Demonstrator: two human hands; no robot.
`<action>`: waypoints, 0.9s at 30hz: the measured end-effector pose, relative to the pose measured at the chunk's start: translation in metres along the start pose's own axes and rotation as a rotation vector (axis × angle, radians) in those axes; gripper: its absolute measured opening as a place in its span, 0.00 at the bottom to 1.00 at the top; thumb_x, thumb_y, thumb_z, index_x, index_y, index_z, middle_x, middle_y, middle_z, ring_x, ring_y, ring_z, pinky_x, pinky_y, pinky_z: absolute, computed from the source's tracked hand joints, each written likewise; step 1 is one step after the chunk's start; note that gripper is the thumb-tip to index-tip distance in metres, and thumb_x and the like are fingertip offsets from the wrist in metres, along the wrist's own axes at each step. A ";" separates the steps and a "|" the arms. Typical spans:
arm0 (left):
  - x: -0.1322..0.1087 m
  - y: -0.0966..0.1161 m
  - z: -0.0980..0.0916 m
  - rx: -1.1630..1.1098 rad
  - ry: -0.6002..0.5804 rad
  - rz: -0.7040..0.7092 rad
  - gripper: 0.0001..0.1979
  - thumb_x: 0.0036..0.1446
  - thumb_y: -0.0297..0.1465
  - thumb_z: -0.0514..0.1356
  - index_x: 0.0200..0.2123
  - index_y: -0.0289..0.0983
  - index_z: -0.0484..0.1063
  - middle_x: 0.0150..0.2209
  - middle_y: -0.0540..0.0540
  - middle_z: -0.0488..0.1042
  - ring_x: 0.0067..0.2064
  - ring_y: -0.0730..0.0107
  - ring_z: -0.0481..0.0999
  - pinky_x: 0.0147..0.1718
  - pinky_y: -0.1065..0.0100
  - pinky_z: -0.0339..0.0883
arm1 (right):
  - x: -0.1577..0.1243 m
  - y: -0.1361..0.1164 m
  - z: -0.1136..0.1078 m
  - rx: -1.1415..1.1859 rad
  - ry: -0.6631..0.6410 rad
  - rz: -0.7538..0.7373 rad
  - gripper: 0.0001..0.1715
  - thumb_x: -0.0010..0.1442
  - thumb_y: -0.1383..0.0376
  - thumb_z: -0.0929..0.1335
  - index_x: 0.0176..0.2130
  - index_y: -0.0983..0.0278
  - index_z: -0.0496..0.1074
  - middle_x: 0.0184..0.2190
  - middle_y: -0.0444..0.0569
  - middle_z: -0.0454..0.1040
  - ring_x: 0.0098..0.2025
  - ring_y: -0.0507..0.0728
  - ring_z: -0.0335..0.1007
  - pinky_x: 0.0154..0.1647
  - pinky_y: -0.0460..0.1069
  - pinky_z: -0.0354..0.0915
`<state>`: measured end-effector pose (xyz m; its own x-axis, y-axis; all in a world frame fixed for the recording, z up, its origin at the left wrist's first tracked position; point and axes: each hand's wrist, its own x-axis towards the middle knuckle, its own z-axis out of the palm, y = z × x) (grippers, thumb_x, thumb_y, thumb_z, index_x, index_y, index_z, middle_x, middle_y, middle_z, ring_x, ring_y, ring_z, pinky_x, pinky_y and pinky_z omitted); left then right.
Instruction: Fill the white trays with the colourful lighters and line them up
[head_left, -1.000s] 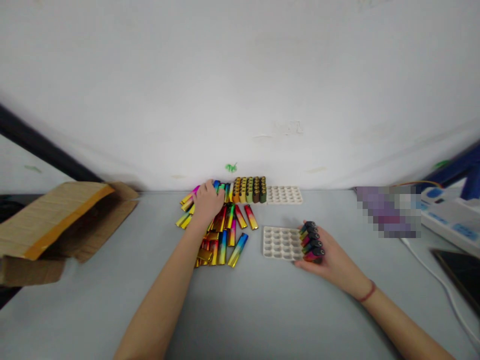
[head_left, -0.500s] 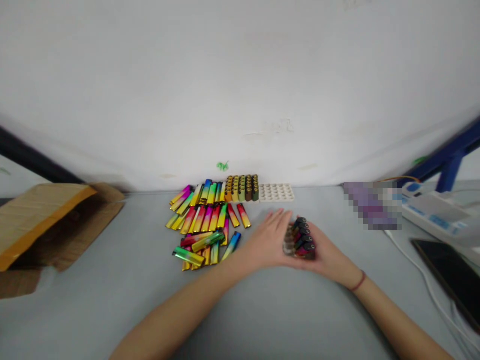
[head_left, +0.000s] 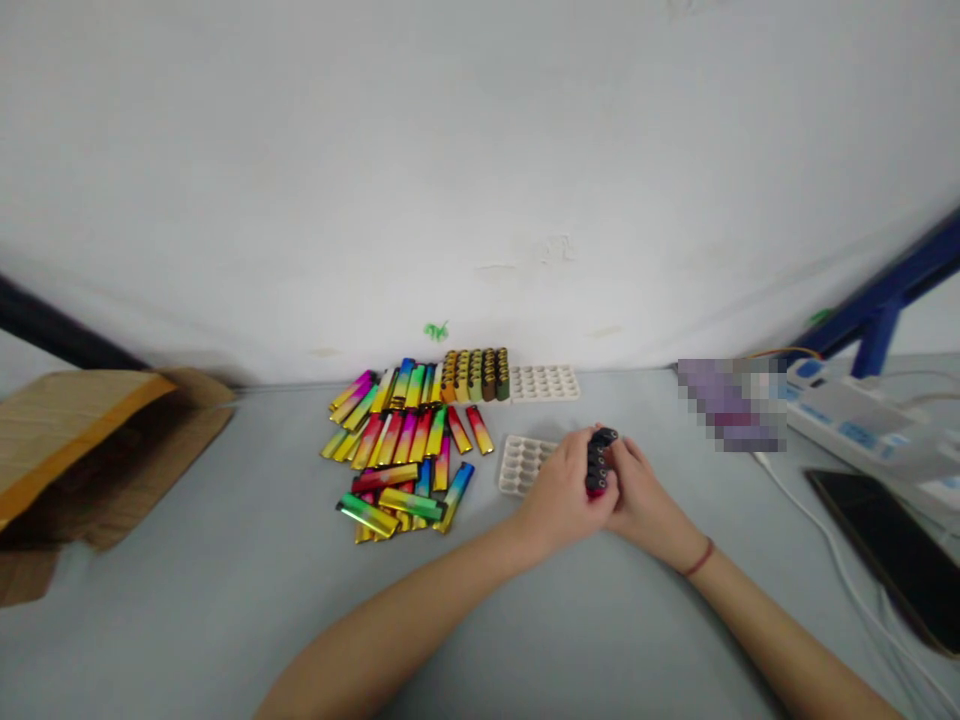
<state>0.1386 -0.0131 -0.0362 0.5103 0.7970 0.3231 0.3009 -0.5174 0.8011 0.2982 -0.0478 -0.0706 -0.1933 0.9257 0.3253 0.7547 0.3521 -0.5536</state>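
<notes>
Between both hands is a row of lighters [head_left: 597,468] with black tops; their bodies are mostly hidden by the fingers. My left hand [head_left: 559,492] is closed round the row from the left, over a white tray [head_left: 517,466] with round hollows. My right hand [head_left: 643,492] grips the same lighters from the right. To the left lies a pile of shiny, rainbow-coloured lighters [head_left: 405,436], some across others. Beside its far end, lighters with gold-toned tops [head_left: 475,374] stand upright in close rows. A second white tray [head_left: 545,382] adjoins them on the right.
An open cardboard box [head_left: 82,440] lies at the left. On the right are a dark phone [head_left: 889,550], a white power strip [head_left: 862,425] with cables, and a pixelated purple item [head_left: 724,405]. The white wall [head_left: 480,180] rises behind the table.
My left hand has closed round the lighters, and the row is gripped more tightly between both hands. The near white tray now shows beside my left hand. The whole view has shifted slightly.
</notes>
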 end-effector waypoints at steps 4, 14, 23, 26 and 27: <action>0.002 0.000 0.001 -0.120 0.013 -0.004 0.25 0.59 0.27 0.60 0.60 0.37 0.61 0.57 0.35 0.73 0.61 0.52 0.74 0.63 0.49 0.69 | 0.001 -0.004 -0.002 0.003 -0.011 0.028 0.50 0.56 0.54 0.73 0.69 0.65 0.55 0.57 0.66 0.76 0.57 0.72 0.75 0.66 0.73 0.59; 0.006 -0.001 -0.014 -0.216 -0.053 -0.168 0.29 0.51 0.27 0.67 0.55 0.37 0.62 0.51 0.40 0.74 0.53 0.56 0.76 0.56 0.54 0.72 | -0.002 0.001 0.000 -0.019 -0.041 0.026 0.63 0.54 0.55 0.74 0.75 0.64 0.41 0.63 0.66 0.72 0.65 0.72 0.71 0.71 0.75 0.50; 0.011 -0.004 -0.017 -0.140 -0.141 -0.164 0.17 0.54 0.29 0.66 0.47 0.39 0.71 0.43 0.46 0.79 0.47 0.59 0.79 0.52 0.60 0.72 | -0.001 0.001 0.001 -0.025 -0.032 0.037 0.65 0.55 0.54 0.75 0.76 0.66 0.39 0.62 0.67 0.74 0.63 0.72 0.73 0.71 0.76 0.51; 0.009 -0.005 -0.018 -0.174 -0.145 -0.157 0.17 0.54 0.29 0.66 0.47 0.39 0.70 0.43 0.46 0.79 0.47 0.60 0.80 0.52 0.62 0.71 | -0.001 0.000 0.001 -0.021 -0.033 0.036 0.66 0.55 0.53 0.75 0.76 0.66 0.38 0.60 0.66 0.76 0.61 0.72 0.75 0.71 0.76 0.50; 0.009 -0.005 -0.019 -0.185 -0.149 -0.151 0.17 0.54 0.29 0.66 0.47 0.39 0.70 0.43 0.46 0.79 0.47 0.61 0.80 0.52 0.62 0.71 | -0.001 0.000 0.000 -0.022 -0.030 0.034 0.66 0.55 0.53 0.75 0.76 0.66 0.38 0.59 0.66 0.76 0.61 0.72 0.75 0.71 0.77 0.51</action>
<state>0.1267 0.0025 -0.0280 0.5876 0.7991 0.1269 0.2373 -0.3201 0.9172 0.2979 -0.0486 -0.0710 -0.1855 0.9409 0.2833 0.7747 0.3174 -0.5469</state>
